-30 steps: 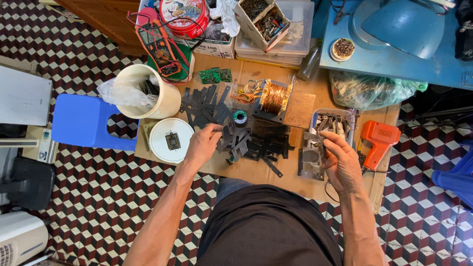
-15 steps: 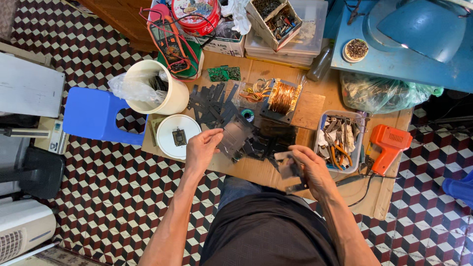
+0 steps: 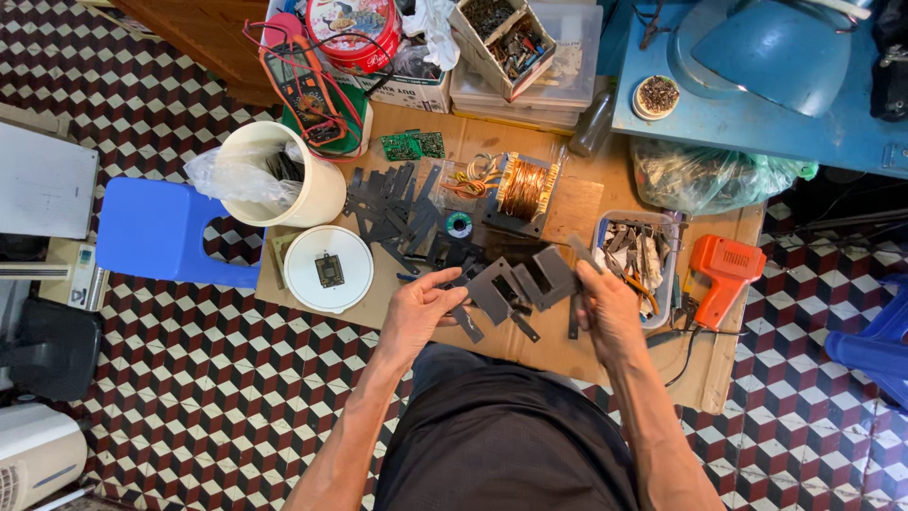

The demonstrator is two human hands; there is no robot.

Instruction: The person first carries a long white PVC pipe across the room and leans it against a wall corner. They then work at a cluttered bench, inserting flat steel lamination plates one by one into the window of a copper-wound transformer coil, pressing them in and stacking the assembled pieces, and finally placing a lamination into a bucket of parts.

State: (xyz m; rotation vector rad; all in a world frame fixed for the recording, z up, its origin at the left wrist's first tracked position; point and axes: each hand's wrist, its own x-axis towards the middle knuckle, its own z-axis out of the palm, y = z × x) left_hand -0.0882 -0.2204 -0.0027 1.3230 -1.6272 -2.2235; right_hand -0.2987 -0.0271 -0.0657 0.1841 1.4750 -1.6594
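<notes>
The copper-wound coil [image 3: 523, 186] sat on its frame at the far side of the table [image 3: 577, 203], beyond both grips, with no dark plates visibly fitted round it. A spread of dark metal plates [image 3: 397, 203] lay loose in front of it and to the left. Judging by that, most of the sorting or stacking was yet to be done: only a small fan of plates was up off the table.

That fan of notched dark plates [image 3: 525, 284] was held between the two hands, just above the near edge of the table. The right hand [image 3: 605, 312] had its grip closed on the right end of the fan, thumb and fingers pinching the plates, and a thin dark strip hung down below that grip. The left hand [image 3: 416, 312] was curled, fingers bent toward the fan's left end; its fingertips were at or just beside the nearest plate, but whether they pinched it could not be told. A loose strip [image 3: 465, 324] lay right of that grip, on the table.

Both forearms reached forward from the lap, wrists raised, palms turned inward toward each other. A tray of hand tools [image 3: 636, 260] stood just beyond the right grip, and an orange power tool [image 3: 724, 274] right of that. A white round lid [image 3: 328, 269] lay left of the left grip.
</notes>
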